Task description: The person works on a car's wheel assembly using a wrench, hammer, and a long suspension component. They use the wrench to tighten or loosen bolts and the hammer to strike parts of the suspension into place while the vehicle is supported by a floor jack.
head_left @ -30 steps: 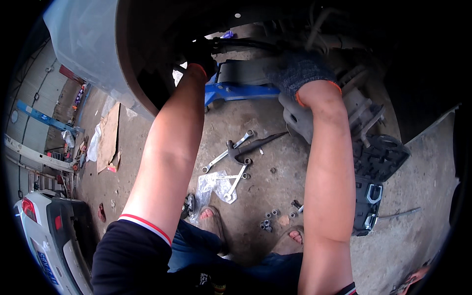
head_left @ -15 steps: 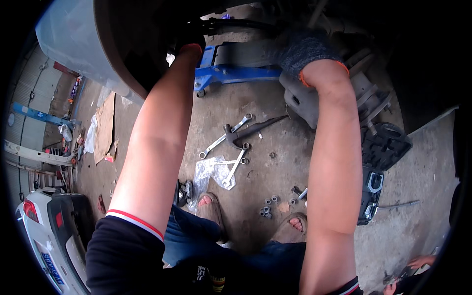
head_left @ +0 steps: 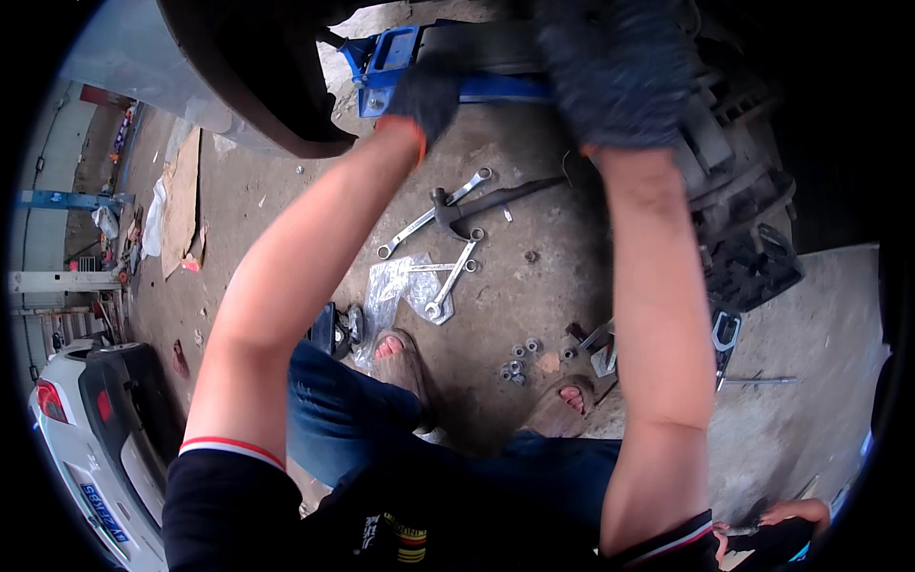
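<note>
Below everything, a stained concrete floor; at the upper left, a pale car fender; at the lower left, a pale parked car; along the top, a blue floor jack, partly hidden behind the left hand and stretching toward the right hand; grey metal parts just to the right of the latter; on both hands, dark orange-cuffed gloves, the right one badly blurred; cannot tell for either hand whether spread, pressed together or pinching anything, nor whether touching jack or metal; right of the right forearm, a black tool case; between the forearms, a hammer, crossed with one of several wrenches; nearer the feet, small metal sockets or nuts.
</note>
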`<state>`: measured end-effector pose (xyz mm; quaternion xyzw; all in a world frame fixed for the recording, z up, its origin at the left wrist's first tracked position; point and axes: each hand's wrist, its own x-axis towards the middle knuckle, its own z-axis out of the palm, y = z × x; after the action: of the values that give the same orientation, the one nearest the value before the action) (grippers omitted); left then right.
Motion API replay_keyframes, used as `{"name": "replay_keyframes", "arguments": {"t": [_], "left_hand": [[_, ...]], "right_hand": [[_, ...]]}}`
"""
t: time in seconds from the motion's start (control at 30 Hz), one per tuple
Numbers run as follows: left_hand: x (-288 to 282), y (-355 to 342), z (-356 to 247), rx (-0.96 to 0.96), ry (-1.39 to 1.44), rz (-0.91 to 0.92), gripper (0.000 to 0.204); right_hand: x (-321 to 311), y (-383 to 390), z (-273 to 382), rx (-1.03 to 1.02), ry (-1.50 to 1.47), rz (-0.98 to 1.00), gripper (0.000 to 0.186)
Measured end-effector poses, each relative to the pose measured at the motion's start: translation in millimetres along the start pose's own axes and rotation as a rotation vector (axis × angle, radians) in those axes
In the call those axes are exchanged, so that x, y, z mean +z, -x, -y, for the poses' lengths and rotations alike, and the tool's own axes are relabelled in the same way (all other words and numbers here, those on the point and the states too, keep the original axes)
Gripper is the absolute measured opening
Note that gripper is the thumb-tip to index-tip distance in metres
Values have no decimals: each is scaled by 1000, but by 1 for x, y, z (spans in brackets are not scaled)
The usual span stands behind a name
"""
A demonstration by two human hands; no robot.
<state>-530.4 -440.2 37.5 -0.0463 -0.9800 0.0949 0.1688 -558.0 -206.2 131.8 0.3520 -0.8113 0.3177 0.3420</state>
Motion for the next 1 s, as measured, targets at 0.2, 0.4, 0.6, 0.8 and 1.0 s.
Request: {"name": "replay_keyframes", "arguments": {"t": [0.2, 0.4, 0.6, 0.8, 1.0], "left_hand": [[-123, 110, -38, -769, 1455, 630, 32], [-112, 149, -7, -726, 1349, 231, 36], [-62, 152, 35, -1342, 1981, 198, 32], [-46, 143, 54, -1235, 2247, -54, 34], [-79, 119, 52, -188, 13, 63, 43]], "right_hand": [[142, 115, 27, 208, -504, 588, 35], [203, 192, 44, 385, -125, 1272, 66], [238, 209, 47, 466, 7, 1371, 51], [254, 231, 75, -73, 193, 1118, 32], [291, 228, 110, -95, 231, 1358, 31]]}}
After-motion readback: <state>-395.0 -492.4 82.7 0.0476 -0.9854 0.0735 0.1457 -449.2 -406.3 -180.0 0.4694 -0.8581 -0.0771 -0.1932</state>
